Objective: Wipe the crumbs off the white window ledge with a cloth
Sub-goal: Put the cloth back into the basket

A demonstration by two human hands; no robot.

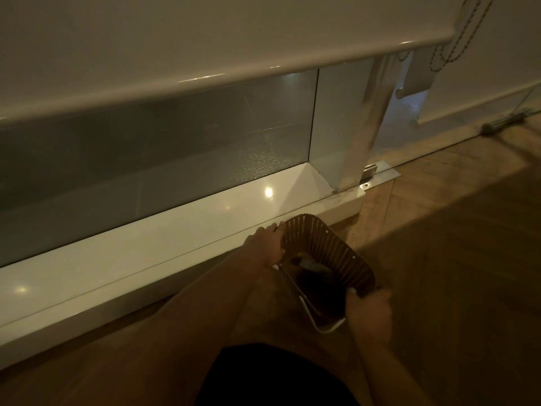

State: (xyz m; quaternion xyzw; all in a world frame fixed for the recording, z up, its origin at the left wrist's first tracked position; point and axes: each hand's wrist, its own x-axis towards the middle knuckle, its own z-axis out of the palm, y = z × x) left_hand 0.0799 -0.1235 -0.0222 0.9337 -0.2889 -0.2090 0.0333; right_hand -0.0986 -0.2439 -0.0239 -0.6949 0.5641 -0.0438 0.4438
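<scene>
White window ledge [123, 253], glossy and flat, is shown low against the frosted glass [146, 148], just beyond the left hand [268, 244] and stretching away from it toward the person's left; no crumbs can be made out on it in the dim light. A dark perforated basket [328, 259], with a curved ribbed wall and a pale wire handle [325, 326] folded at its near end, is held between both hands just beside the ledge's front edge. The left hand is closed around the basket's far rim, fingertips touching the ledge edge; the right hand [370, 310] is clamped on the near rim. A crumpled greyish item inside the basket, between the two grips, is judged to be the cloth [314, 266], though this cannot be confirmed. Wiping is judged not yet begun. Risks from here: the basket may be tipped if one grip is released to take the cloth; the slick ledge may let crumbs be swept onto the wooden floor [439, 244] below the right hand rather than gathered; grit may be dragged across the gloss finish
</scene>
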